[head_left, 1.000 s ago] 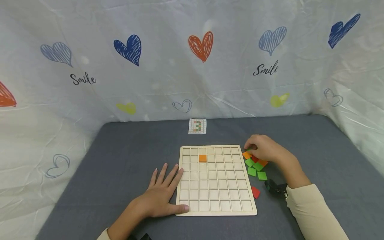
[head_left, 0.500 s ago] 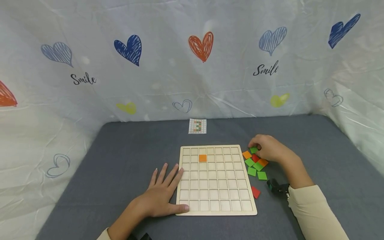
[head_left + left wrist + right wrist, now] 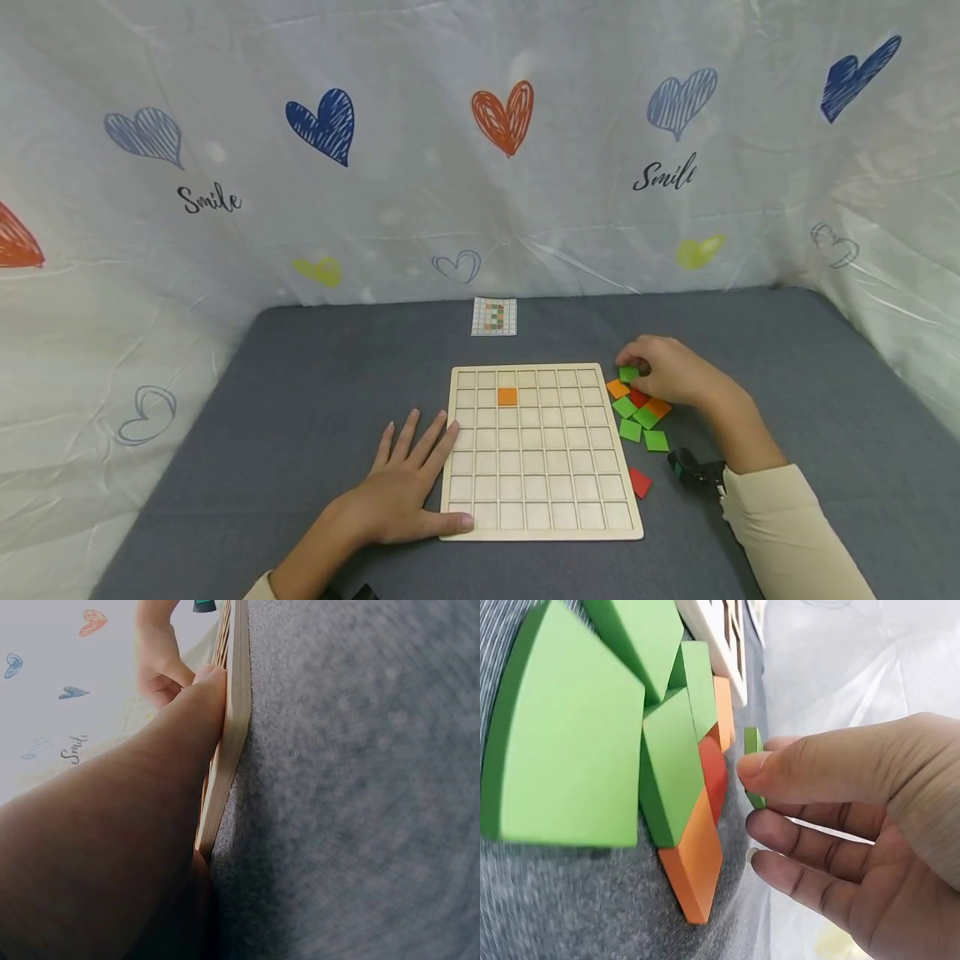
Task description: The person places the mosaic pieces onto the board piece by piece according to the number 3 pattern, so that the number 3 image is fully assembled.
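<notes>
A wooden grid board (image 3: 557, 462) lies on the grey cloth, with one orange square tile (image 3: 507, 397) in a cell of its second row. My left hand (image 3: 405, 492) rests spread at the board's left edge, thumb on the near left corner. In the left wrist view the thumb (image 3: 202, 694) presses on the board's rim (image 3: 238, 697). Beyond the board's right side my right hand (image 3: 667, 369) pinches a green square tile (image 3: 753, 769) between thumb and fingers. Below it lie several loose green, orange and red tiles, among them a green tile (image 3: 570, 742) and an orange tile (image 3: 696, 859).
A small card (image 3: 494, 317) printed with a coloured grid pattern lies behind the board. A red tile (image 3: 640, 482) sits apart by the board's right edge. A white sheet (image 3: 405, 192) with hearts hangs behind the table.
My right hand has drawn back a little to the right, then slightly left, and the green tile in its fingers has come into view. The left hand and board have stayed put.
</notes>
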The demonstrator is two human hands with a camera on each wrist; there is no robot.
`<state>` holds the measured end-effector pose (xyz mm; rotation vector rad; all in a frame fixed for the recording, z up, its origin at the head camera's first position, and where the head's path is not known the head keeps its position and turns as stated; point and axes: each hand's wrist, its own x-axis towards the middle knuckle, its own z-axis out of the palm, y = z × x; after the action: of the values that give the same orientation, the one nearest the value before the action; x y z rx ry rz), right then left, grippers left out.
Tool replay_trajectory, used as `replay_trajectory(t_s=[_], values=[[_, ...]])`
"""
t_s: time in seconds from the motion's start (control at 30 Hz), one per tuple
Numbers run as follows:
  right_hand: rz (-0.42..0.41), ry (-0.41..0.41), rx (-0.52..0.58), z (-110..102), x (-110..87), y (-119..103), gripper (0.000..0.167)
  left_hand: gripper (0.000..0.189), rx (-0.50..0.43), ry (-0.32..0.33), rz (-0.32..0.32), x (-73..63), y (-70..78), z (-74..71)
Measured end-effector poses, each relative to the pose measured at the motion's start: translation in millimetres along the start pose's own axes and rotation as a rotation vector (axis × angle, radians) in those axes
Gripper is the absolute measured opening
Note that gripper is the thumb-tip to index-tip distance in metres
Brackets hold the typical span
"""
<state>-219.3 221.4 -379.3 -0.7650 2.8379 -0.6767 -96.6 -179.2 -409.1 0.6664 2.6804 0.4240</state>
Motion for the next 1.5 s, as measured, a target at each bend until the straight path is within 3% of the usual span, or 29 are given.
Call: replay_trajectory(t_s=[0.57,0.87,1.1,1.27,1.5], values=[[-0.137,-0.029,0.076,13.5,8.3,-20.3,0.026,0.111,0.013,-0.001,-0.003,0.2,1.2,0.9],[-0.14,-0.068,0.099,14.0,17.7,-36.8,0.029,0.113,0.022,0.009,-0.008,0.0,0.1,3.1],[-0.211,-0.085,0.093,23.6,27.4,-46.6,0.025,0.113,0.025,0.016,-0.007,0.0,-0.6,4.4],[-0.215,-0.121,0.101,30.7,30.9,-51.6,0.027,0.114,0.015,0.017,-0.001,-0.5,-0.7,4.2],[-0.225,-0.119,0.097,31.9,34.7,-60.7,0.029,0.114,0.014,0.023,0.0,-0.2,-1.8,4.7]])
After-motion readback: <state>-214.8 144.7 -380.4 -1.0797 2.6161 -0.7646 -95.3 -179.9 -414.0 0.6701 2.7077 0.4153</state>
